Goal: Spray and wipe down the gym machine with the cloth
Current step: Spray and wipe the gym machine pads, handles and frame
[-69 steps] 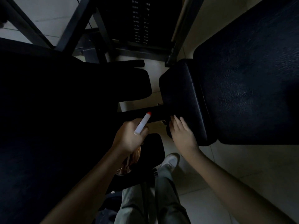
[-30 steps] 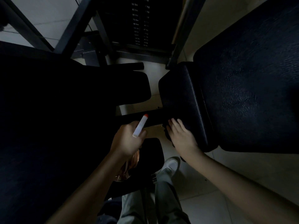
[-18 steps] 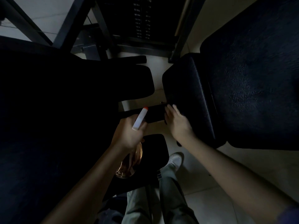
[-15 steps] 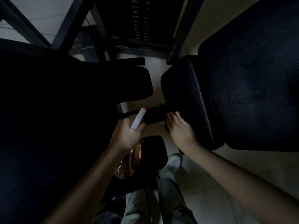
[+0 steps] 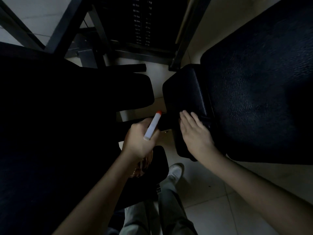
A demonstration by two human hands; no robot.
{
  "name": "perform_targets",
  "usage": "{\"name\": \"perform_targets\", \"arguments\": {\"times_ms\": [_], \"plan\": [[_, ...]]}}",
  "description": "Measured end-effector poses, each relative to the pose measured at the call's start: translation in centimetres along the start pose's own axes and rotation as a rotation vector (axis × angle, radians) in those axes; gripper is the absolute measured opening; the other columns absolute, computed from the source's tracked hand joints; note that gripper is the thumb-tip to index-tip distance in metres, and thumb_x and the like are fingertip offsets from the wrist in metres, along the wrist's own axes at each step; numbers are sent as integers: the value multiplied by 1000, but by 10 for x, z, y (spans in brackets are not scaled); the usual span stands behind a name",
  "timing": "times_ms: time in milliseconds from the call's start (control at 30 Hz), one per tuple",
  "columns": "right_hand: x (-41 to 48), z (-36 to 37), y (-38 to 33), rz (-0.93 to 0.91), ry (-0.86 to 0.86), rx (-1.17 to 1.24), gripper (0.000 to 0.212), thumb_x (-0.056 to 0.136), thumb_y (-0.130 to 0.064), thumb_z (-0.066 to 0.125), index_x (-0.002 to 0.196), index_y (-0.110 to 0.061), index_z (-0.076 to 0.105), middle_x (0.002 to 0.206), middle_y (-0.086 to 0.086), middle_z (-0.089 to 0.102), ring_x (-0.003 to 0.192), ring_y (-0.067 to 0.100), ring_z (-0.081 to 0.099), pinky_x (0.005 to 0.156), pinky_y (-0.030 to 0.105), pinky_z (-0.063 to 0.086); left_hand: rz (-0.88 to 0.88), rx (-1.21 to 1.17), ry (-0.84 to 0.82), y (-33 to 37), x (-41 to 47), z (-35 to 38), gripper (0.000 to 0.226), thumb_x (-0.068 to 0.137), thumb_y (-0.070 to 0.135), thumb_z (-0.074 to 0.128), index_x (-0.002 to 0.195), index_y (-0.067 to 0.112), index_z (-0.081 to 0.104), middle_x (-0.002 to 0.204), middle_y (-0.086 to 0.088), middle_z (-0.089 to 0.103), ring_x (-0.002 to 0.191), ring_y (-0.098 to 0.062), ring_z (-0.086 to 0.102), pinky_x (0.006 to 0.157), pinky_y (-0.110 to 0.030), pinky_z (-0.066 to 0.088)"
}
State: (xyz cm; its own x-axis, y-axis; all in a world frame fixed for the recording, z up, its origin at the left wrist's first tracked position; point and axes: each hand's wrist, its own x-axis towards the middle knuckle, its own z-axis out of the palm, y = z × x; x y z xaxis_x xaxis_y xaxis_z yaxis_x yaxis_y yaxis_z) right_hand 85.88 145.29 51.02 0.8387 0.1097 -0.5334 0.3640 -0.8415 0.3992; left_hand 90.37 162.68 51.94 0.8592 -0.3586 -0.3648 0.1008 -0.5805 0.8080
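Note:
My left hand (image 5: 138, 143) is shut on a spray bottle (image 5: 152, 126) with a white nozzle and an orange tip that points up and away from me. Its amber body shows below my fist. My right hand (image 5: 194, 134) lies flat, fingers together, against the near end of the black side pad (image 5: 184, 92) of the gym machine. A dark fold of cloth (image 5: 205, 121) peeks out past my fingertips; the rest of it is hidden under my palm. It is very dim here.
A large black textured seat pad (image 5: 262, 99) fills the right. Another black pad (image 5: 67, 99) fills the left, in deep shadow. The weight stack (image 5: 142, 22) and steel frame bars stand at the top. My legs and a white shoe (image 5: 175, 172) are on the pale tiled floor below.
My right hand has slid back and forth along the pad's near end and now rests a little further onto it. My left hand has kept the bottle almost still.

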Motion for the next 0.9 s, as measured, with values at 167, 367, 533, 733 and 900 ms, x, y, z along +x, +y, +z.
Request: {"name": "perform_targets", "arguments": {"times_ms": [167,367,533,733,900], "plan": [[27,-16,23,172,222,-54,54,96,-17,38,145,-4,21,157,11,-1,145,27,-1,113,42,-8,20,125,16,-1,2,3,21,88,22,58,104,10,59,74,-6,59,64,-23,57,59,-38,51],[61,-8,28,172,318,-11,51,84,-14,36,131,-8,52,135,8,53,129,24,46,113,38,18,-4,75,44,-2,7,2,16,88,21,58,101,11,59,71,-10,58,64,-29,59,59,-45,52],[34,11,24,89,319,39,46,77,0,36,115,6,62,120,21,62,115,33,58,109,41,22,-41,-75,42,-7,6,-1,32,84,31,52,108,12,61,78,-15,62,69,-34,61,62,-50,53],[96,-35,57,244,262,39,51,97,-4,30,144,7,13,153,23,14,143,33,12,117,40,1,39,-20,40,-8,0,0,50,76,41,45,105,3,61,81,-11,65,71,-26,62,63,-45,52],[108,-23,22,158,140,-26,59,97,-4,29,146,4,-3,155,21,-3,144,33,-3,115,41,-7,46,-14,25,-5,-1,-4,39,77,31,48,106,8,61,75,-5,58,67,-24,59,62,-43,51]]}}
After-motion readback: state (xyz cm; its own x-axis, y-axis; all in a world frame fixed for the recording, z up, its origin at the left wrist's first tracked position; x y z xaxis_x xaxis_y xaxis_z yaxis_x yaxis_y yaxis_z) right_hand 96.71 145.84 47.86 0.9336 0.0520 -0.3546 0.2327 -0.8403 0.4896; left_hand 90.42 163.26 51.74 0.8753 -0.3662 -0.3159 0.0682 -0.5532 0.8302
